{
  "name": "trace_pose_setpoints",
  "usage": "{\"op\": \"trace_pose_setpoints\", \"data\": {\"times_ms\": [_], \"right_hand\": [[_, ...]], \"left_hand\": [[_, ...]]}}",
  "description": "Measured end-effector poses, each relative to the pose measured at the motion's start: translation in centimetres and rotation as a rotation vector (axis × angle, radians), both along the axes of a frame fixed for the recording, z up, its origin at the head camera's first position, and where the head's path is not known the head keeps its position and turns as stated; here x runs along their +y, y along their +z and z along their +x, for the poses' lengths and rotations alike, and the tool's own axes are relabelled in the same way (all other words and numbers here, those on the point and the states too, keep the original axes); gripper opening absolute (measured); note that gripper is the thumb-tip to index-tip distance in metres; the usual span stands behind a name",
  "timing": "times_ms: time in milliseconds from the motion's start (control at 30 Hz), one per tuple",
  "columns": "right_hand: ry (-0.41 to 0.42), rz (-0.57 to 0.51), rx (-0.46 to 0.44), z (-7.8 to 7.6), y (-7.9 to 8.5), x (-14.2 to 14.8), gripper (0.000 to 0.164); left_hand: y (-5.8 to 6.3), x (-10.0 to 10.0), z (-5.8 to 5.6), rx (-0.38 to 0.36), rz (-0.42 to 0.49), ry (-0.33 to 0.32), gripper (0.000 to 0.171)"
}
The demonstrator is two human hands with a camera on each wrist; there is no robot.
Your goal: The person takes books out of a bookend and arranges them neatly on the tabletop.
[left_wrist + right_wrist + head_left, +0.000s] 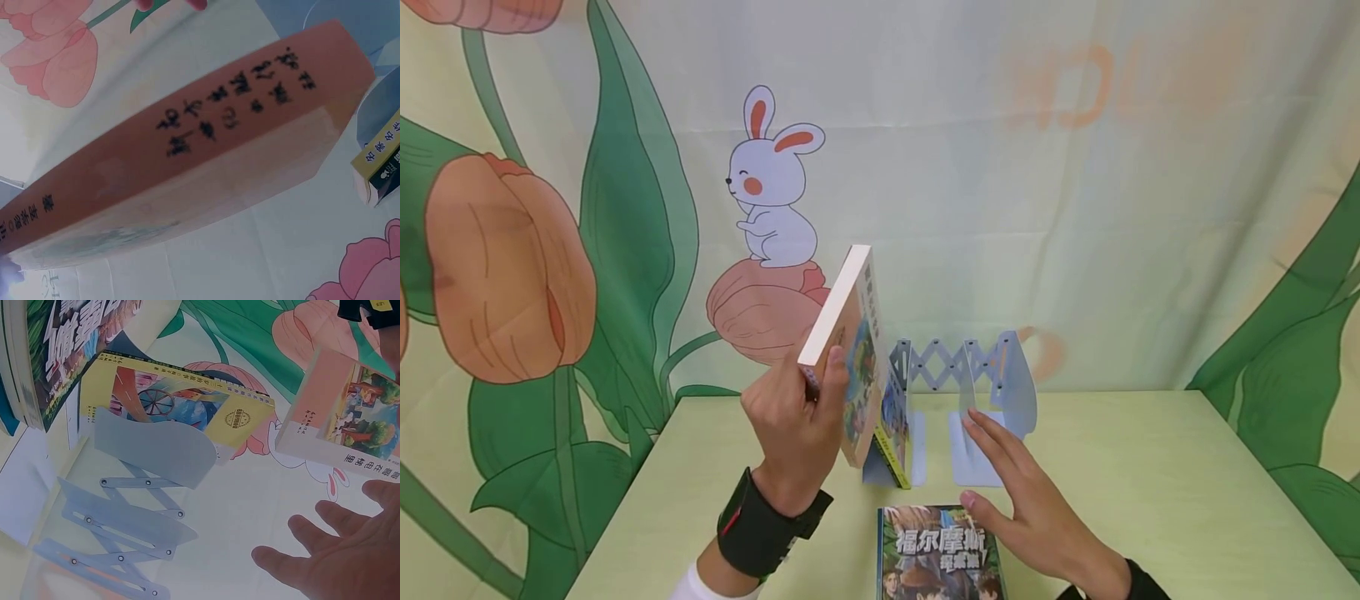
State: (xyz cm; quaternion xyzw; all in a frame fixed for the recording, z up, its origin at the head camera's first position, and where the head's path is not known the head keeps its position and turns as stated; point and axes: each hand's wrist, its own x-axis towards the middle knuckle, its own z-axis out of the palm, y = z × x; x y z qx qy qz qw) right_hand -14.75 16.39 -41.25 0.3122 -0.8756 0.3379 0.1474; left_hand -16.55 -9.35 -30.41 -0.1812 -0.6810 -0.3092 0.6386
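Your left hand [797, 417] is gripping a tilted pink book [867, 367], raised left of the blue rack [1019, 387]; your right hand [1037, 500], fingers extended, is hovering near a flat-lying dark-covered book [936, 554].

There's the printed rabbit [775, 196], up on its pink bloom [760, 310], big orange tulip [508, 275] wide left, green leaves [625, 200] flanking, pale backdrop [1112, 250] behind, yellow-green bench [1165, 500] below
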Motion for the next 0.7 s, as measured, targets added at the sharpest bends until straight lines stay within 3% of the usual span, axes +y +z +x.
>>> {"op": "trace_pose_setpoints", "data": {"times_ms": [700], "right_hand": [[-0.009,-0.026,0.079,-0.2,1.3,0.0,0.081]], "left_hand": [[-0.7,0.9,1.2,0.006,-0.022,-0.090,0.045]]}}
